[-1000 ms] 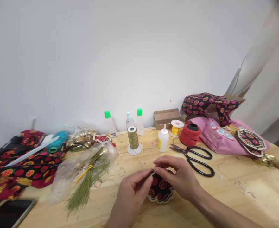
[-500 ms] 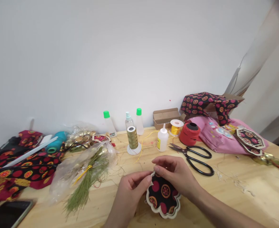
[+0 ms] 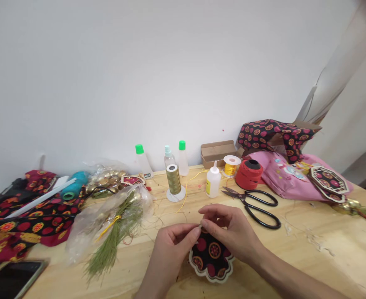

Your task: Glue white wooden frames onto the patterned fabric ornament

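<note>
Left hand [image 3: 175,248]: pinching scalloped patterned piece [image 3: 214,251] at its top edge | Right hand [image 3: 230,228]: pinching same edge | Scissors [image 3: 244,197]: right of grip

With the fingertips of our left hand [image 3: 176,247] and right hand [image 3: 229,226] we pinch the top of a scalloped fabric piece [image 3: 214,255], pale-edged, at the near middle of the wooden table [image 3: 295,270]. Beyond our right hand we see black-handled scissors [image 3: 243,197], a white-nozzled bottle [image 3: 213,185] and a red spool [image 3: 249,176]. To the left, we have a green tassel [image 3: 108,247] over a plastic bag [image 3: 83,232]; near left, a phone [image 3: 11,278].
</note>
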The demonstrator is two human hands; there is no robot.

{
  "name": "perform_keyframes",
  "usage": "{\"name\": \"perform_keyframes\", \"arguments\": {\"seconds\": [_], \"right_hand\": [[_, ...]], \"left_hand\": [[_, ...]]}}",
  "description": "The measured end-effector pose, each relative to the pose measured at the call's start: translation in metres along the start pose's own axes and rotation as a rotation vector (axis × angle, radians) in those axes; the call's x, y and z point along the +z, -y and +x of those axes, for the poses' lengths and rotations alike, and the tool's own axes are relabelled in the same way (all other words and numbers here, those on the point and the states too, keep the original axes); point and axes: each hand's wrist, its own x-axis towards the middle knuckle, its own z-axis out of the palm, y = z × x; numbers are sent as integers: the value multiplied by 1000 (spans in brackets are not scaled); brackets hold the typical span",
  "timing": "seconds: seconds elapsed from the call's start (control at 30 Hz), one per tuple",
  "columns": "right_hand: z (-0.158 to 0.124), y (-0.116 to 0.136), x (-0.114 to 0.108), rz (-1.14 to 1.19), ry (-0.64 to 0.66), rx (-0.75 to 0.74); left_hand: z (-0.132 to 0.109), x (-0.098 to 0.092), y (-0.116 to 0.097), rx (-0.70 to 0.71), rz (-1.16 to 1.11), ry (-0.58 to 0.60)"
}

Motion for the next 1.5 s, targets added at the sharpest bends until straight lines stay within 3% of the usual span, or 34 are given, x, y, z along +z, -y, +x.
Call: {"name": "perform_keyframes", "arguments": {"seconds": [0.4, 0.73, 1.03, 1.23, 1.5], "right_hand": [[3, 0, -3, 91, 2, 37], [0, 0, 0, 25, 2, 26], [6, 0, -7, 114, -6, 62], [7, 0, -9, 140, -4, 59], [7, -3, -11, 289, 17, 1]], "left_hand": [[-4, 0, 0, -52, -110, -13], [2, -2, 5, -22, -14, 22], [2, -7, 5, -43, -157, 165], [-3, -4, -1, -26, -167, 159], [5, -13, 13, 78, -114, 108]]}}
